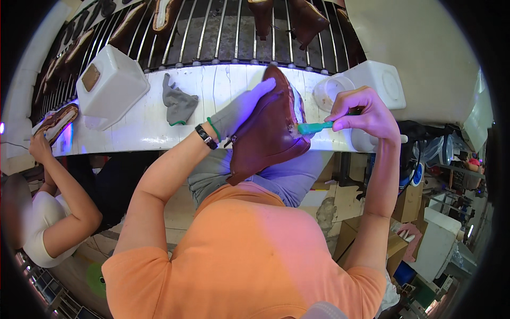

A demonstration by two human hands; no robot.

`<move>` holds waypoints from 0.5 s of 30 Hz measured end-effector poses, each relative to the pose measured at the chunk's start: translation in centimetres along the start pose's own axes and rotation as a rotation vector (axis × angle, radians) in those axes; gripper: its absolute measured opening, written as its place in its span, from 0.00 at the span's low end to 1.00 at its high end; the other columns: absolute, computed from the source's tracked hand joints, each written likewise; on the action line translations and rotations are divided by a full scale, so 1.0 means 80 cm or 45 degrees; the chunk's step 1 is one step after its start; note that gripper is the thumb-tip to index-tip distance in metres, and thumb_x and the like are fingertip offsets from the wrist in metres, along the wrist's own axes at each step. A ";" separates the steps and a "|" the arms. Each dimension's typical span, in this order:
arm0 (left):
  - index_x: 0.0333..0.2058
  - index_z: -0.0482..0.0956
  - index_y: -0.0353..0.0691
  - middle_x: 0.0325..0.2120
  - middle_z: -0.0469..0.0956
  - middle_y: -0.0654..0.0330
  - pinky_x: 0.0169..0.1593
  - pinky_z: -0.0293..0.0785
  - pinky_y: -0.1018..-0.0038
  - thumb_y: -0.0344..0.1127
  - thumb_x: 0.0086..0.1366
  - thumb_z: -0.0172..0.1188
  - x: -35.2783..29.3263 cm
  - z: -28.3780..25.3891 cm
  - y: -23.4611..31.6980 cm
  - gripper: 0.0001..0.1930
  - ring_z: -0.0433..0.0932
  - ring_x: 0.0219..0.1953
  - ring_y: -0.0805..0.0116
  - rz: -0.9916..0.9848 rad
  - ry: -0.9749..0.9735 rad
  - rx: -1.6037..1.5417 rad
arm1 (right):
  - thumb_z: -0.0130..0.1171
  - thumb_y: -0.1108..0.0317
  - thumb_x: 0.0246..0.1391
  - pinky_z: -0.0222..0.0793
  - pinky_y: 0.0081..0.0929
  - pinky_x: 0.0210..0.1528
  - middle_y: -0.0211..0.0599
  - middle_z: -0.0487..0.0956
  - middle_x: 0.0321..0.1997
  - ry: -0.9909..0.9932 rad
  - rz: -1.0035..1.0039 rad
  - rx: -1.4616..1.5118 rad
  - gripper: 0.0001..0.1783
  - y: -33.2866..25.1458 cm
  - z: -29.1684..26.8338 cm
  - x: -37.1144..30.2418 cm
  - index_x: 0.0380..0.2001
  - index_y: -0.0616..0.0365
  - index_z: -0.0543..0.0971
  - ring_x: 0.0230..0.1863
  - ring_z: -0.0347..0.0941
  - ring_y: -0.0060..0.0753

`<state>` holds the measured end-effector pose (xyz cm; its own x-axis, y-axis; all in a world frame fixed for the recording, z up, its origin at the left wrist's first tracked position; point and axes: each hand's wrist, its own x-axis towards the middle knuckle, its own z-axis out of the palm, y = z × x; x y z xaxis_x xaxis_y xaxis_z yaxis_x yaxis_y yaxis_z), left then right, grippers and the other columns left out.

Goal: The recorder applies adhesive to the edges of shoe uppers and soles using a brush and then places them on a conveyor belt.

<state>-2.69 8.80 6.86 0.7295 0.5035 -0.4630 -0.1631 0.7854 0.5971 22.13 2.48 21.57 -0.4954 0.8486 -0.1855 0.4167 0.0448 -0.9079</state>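
Note:
A brown leather boot upper (260,135) is tilted on its side over the near edge of the white bench, its pale underside turned to the right. My left hand (239,109), in a grey glove with a green cuff, grips it from the left side. In my bare right hand (364,111) is a green-handled brush (316,127), pinched between thumb and fingers. The brush's tip touches the boot's underside near its lower edge. Just behind my right hand stands a small whitish translucent tub (332,91).
A grey glove (179,101) lies on the white bench (143,139). White plastic containers (119,87) (380,82) stand left and right. Beyond, a roller conveyor (226,37) carries several boots. At left, a co-worker's hand (40,148) holds another shoe. Cardboard boxes (409,204) are at right.

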 end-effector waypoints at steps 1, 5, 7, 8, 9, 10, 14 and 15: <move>0.46 0.75 0.35 0.41 0.78 0.59 0.46 0.73 0.77 0.50 0.66 0.52 0.005 -0.001 -0.009 0.22 0.77 0.40 0.74 -0.011 -0.117 -0.126 | 0.72 0.71 0.39 0.61 0.19 0.31 0.28 0.77 0.21 -0.019 -0.046 0.006 0.09 -0.001 -0.002 0.002 0.25 0.62 0.83 0.26 0.68 0.17; 0.50 0.71 0.37 0.44 0.74 0.63 0.54 0.67 0.78 0.44 0.71 0.46 0.008 0.001 -0.023 0.18 0.72 0.46 0.77 0.193 -0.300 -0.086 | 0.74 0.71 0.34 0.66 0.22 0.32 0.35 0.79 0.23 -0.018 -0.077 0.002 0.12 -0.009 -0.003 0.016 0.24 0.65 0.82 0.26 0.72 0.25; 0.45 0.74 0.40 0.39 0.76 0.64 0.48 0.69 0.81 0.43 0.67 0.54 -0.001 0.011 -0.030 0.15 0.72 0.41 0.81 0.269 -0.267 0.009 | 0.74 0.71 0.33 0.67 0.22 0.32 0.36 0.80 0.24 -0.045 -0.124 0.030 0.12 -0.008 -0.004 0.025 0.24 0.65 0.82 0.26 0.73 0.25; 0.45 0.74 0.40 0.39 0.76 0.64 0.48 0.69 0.81 0.43 0.67 0.54 -0.014 0.029 -0.032 0.15 0.72 0.41 0.81 0.274 -0.264 0.021 | 0.74 0.71 0.33 0.67 0.22 0.32 0.36 0.80 0.24 -0.042 -0.137 0.030 0.12 -0.009 -0.005 0.028 0.24 0.65 0.82 0.26 0.73 0.25; 0.45 0.74 0.40 0.37 0.75 0.63 0.47 0.68 0.81 0.40 0.65 0.56 -0.028 0.053 -0.032 0.14 0.72 0.41 0.82 0.761 -0.189 0.669 | 0.74 0.71 0.33 0.67 0.22 0.32 0.37 0.80 0.24 -0.043 -0.134 0.039 0.13 -0.009 -0.006 0.030 0.24 0.64 0.82 0.27 0.74 0.25; 0.44 0.74 0.40 0.36 0.75 0.63 0.46 0.68 0.81 0.37 0.63 0.58 -0.032 0.070 -0.037 0.13 0.72 0.40 0.82 1.239 -0.100 1.318 | 0.74 0.71 0.33 0.68 0.22 0.32 0.37 0.81 0.25 -0.042 -0.127 0.046 0.13 -0.009 -0.008 0.033 0.24 0.64 0.82 0.27 0.75 0.25; 0.43 0.73 0.36 0.24 0.72 0.58 0.25 0.69 0.79 0.33 0.61 0.58 -0.089 0.115 0.016 0.12 0.73 0.22 0.73 0.427 -0.116 0.733 | 0.75 0.71 0.33 0.68 0.21 0.32 0.37 0.81 0.25 -0.041 -0.181 0.088 0.13 -0.012 -0.010 0.049 0.25 0.64 0.82 0.28 0.75 0.25; 0.42 0.73 0.35 0.22 0.71 0.57 0.21 0.69 0.78 0.34 0.62 0.57 -0.105 0.120 0.025 0.12 0.72 0.18 0.70 -0.048 -0.101 0.519 | 0.74 0.72 0.34 0.68 0.20 0.32 0.36 0.81 0.25 -0.088 -0.160 0.065 0.12 -0.014 -0.010 0.058 0.25 0.64 0.83 0.28 0.75 0.25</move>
<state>-2.76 2.70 18.18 0.7816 0.4353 -0.4467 0.1293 0.5876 0.7988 19.95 6.81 22.05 -0.5934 0.7996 -0.0928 0.3092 0.1201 -0.9434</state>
